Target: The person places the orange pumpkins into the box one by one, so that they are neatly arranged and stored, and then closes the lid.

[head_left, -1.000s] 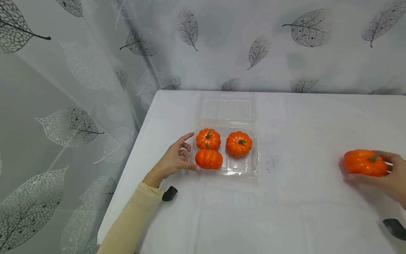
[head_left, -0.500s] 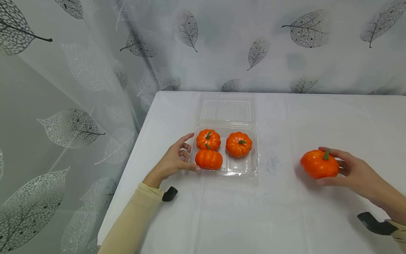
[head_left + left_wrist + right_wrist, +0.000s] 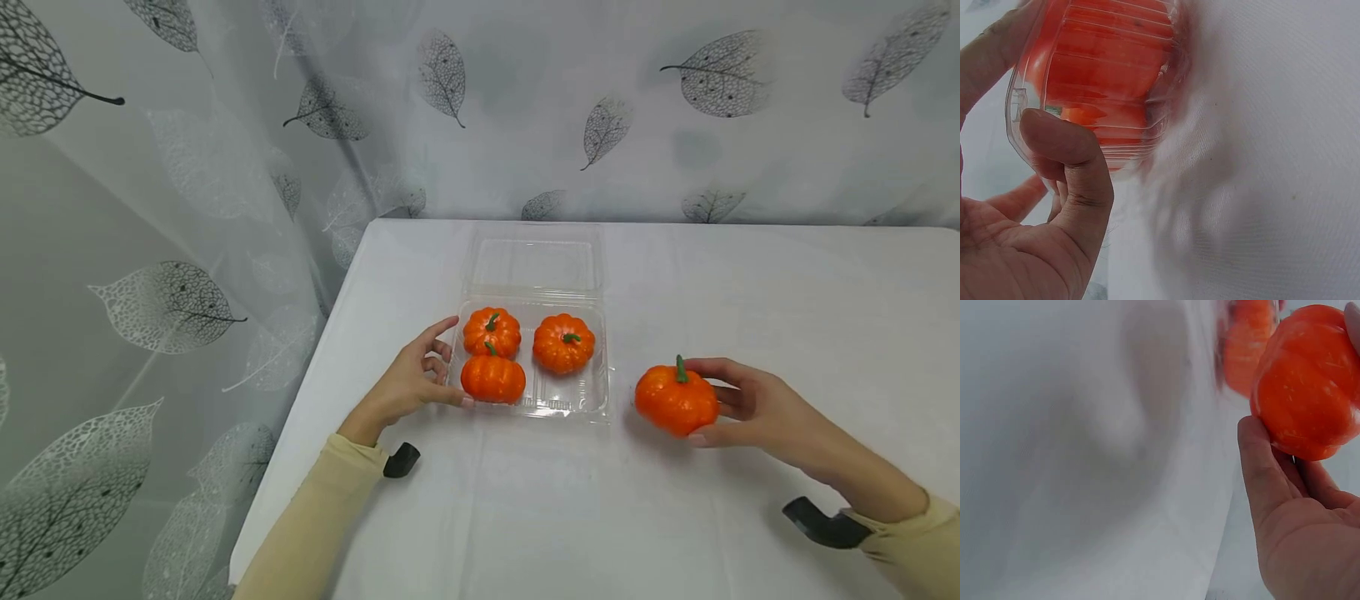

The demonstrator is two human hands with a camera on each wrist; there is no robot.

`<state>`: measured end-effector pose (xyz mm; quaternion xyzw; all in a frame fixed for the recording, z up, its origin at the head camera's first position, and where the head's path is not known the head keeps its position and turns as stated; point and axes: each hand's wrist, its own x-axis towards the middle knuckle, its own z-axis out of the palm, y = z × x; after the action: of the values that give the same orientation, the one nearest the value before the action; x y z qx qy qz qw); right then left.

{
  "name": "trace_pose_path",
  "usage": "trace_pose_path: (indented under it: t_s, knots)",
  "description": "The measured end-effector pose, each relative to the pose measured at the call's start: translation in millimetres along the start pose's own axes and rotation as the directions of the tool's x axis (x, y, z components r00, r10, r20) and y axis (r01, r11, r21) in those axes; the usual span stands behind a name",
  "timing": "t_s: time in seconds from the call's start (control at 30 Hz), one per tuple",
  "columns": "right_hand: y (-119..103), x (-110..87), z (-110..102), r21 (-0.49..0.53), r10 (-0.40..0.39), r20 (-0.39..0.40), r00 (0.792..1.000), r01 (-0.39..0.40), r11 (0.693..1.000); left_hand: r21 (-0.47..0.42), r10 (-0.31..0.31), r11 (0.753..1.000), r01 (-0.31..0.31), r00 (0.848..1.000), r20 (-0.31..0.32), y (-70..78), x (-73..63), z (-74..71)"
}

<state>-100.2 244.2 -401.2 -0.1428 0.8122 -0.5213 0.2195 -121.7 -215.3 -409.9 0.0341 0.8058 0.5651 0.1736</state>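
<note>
A clear plastic clamshell container [image 3: 555, 404] lies with its lid folded back. Two small orange pumpkins sit along its left side, a rear pumpkin [image 3: 492, 332] and a front pumpkin [image 3: 492, 380]; a third pumpkin [image 3: 564, 343] sits on the right. My left hand [image 3: 412, 375] holds the container's left side, and the left wrist view shows the thumb [image 3: 1063, 140] bent against its wall. Right of the container, my right hand [image 3: 757, 412] grips another orange pumpkin [image 3: 675, 402], green stem up, between thumb and fingers. In the right wrist view this pumpkin [image 3: 1307, 384] hangs above the cloth.
A white cloth covers the table [image 3: 570, 517]. The container's transparent lid [image 3: 536, 260] lies flat toward the back edge. Behind and to the left hangs a leaf-patterned curtain [image 3: 525, 108].
My right hand has carried the pumpkin leftward from the far right toward the container, and its stem now points more upright. My left hand and the container stay in place.
</note>
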Motion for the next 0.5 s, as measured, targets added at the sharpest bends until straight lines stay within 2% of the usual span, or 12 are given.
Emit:
trace_pose_path:
  t_s: [0.17, 0.33, 0.5]
  knots:
    - [-14.2, 9.7, 13.5, 0.127, -0.037, 0.070, 0.997, 0.028, 0.992, -0.007, 0.007, 1.000, -0.007, 1.000, 0.000, -0.3, -0.5, 0.1]
    - [-28.7, 19.7, 24.2, 0.151, -0.045, 0.105, 0.993, 0.029, 0.988, -0.003, 0.010, 1.000, -0.010, 1.000, -0.001, -0.5, 0.0, -0.2]
    - [-38.2, 29.8, 31.6, 0.144, -0.092, 0.120, 0.989, 0.074, 0.987, 0.004, 0.007, 1.000, -0.007, 1.000, -0.005, -0.7, 0.8, 0.0]
